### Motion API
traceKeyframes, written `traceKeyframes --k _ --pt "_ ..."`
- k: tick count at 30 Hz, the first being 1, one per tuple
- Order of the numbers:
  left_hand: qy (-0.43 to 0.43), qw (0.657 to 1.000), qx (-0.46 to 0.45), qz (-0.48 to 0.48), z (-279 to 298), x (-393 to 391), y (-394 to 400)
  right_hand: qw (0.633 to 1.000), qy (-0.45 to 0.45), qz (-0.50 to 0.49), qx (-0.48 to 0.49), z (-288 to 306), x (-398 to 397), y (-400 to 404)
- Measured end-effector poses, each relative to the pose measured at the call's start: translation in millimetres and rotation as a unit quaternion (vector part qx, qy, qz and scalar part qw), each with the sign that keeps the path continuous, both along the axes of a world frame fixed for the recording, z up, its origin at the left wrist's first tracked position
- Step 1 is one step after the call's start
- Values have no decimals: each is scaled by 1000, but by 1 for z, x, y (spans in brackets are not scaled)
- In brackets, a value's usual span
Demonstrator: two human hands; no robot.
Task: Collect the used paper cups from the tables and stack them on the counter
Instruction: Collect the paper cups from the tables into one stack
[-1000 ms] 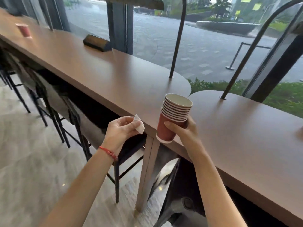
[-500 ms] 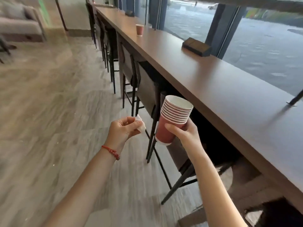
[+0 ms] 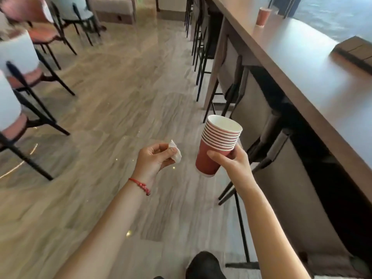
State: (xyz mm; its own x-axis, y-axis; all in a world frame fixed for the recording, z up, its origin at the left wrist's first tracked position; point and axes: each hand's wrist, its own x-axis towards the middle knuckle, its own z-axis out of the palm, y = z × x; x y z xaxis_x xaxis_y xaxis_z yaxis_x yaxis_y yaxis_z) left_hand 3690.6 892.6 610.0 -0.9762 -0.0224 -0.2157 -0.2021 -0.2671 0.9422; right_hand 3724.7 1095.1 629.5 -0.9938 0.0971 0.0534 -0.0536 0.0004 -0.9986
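My right hand (image 3: 231, 161) grips a stack of several red paper cups (image 3: 216, 146) with white rims, held upright over the floor beside the long brown table (image 3: 302, 63). My left hand (image 3: 154, 158) pinches a crumpled white napkin (image 3: 175, 152) a little to the left of the stack. One more red paper cup (image 3: 263, 16) stands alone far along the table top.
Bar stools (image 3: 267, 158) line the table's near side on the right. A dark flat box (image 3: 356, 54) lies on the table. Chairs with pink seats (image 3: 26, 81) stand at the left. Wood-look floor (image 3: 120, 87) runs ahead between them. My dark shoe (image 3: 205, 265) shows at the bottom.
The view has swung left along the table and down toward the floor. Both hands keep their hold on the napkin and the cup stack. The lone cup now appears at the upper right.
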Motion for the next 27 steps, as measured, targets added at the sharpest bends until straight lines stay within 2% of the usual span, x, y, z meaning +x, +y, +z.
traceKeyframes --k 7,15,27 --pt "-20 999 -7 26 -17 -100 28 1000 -24 15 -8 -17 -104 28" --pt "-32 998 -17 54 -1 -233 67 998 -40 48 -27 -5 -244 56" --pt "-40 996 -2 82 -4 -441 76 996 -47 64 -34 -19 -463 63"
